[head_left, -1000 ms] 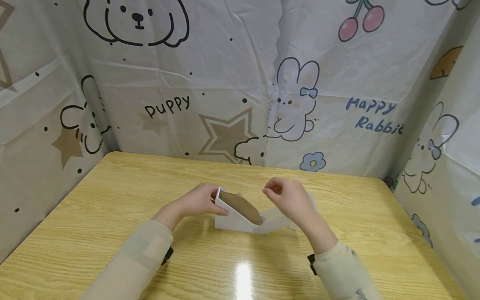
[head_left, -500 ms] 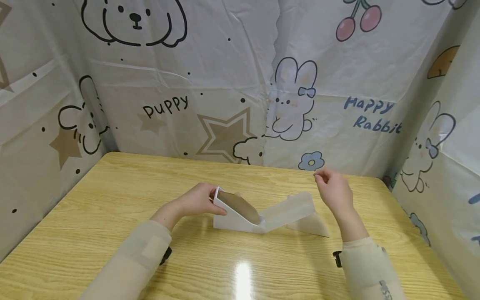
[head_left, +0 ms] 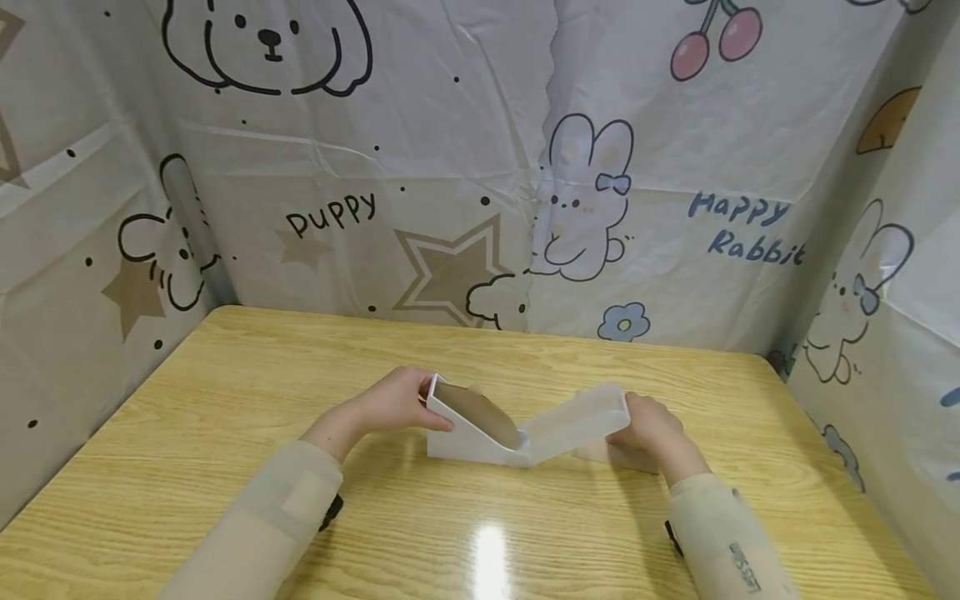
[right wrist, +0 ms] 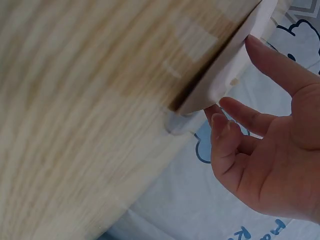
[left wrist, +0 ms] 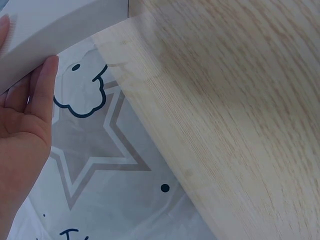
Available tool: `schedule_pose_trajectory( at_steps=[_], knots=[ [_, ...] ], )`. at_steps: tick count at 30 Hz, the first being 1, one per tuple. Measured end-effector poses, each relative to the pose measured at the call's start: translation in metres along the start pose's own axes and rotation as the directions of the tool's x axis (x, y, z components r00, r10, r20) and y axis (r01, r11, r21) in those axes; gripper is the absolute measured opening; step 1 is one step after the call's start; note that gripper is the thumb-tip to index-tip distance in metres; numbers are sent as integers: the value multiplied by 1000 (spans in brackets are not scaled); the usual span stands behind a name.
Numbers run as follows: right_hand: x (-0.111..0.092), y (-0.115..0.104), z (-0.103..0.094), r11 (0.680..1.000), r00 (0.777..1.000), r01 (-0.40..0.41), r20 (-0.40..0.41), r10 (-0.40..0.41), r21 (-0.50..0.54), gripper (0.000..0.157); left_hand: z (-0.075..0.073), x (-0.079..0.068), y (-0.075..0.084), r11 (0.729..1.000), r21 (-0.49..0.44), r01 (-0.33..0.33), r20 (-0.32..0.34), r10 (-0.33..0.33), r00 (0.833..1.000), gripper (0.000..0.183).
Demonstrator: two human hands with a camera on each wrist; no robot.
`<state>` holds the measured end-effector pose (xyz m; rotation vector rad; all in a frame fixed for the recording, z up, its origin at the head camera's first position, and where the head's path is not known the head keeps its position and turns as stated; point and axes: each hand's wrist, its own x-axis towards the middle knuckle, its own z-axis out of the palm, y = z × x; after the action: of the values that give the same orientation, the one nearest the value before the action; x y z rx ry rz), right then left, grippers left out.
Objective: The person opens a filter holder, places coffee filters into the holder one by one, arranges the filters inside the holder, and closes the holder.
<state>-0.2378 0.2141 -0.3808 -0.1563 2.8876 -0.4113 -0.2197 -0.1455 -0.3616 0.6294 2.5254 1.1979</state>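
A white box (head_left: 463, 442) with a slanted opening stands mid-table, holding brown paper coffee filters (head_left: 482, 414). My left hand (head_left: 396, 403) grips its tall left end; in the left wrist view the thumb lies on one side of the box (left wrist: 65, 25) and the fingers on the other. Tipped over to the right is the box's translucent lid (head_left: 573, 423). Beneath that lid's far end, a pale loose coffee filter (head_left: 633, 459) lies on the table. My right hand (head_left: 654, 429) reaches it, and in the right wrist view thumb and fingers touch its edges (right wrist: 215, 82), spread apart.
The wooden table (head_left: 315, 533) runs out to both sides of the box. Behind and beside it hangs a cloth (head_left: 450, 150) printed with cartoon animals. A bright light reflection falls on the tabletop near the front.
My right hand swung right, away from above the lid, then came down to the loose filter. The lid and filter came into fuller view. My left hand stays on the box.
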Motion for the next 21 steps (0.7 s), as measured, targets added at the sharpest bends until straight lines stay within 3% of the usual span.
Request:
schedule_pose_trajectory(
  at_steps=[4,11,16,21],
  knots=[
    [0,1,-2,1000,1000,-12,-4,12,-9,42,0,0,1,1000,4,2,-1,-2,1000,27],
    [2,3,-3,983,983,-185,-17,185,13,12,0,0,2,1000,3,5,-2,-5,1000,27],
    [4,5,-3,978,979,-202,-2,203,45,26,-1,0,1,1000,8,12,-5,-12,1000,27],
    [2,7,-2,982,983,-183,16,182,52,24,0,1,1,1000,10,11,-4,-11,1000,27]
  ],
)
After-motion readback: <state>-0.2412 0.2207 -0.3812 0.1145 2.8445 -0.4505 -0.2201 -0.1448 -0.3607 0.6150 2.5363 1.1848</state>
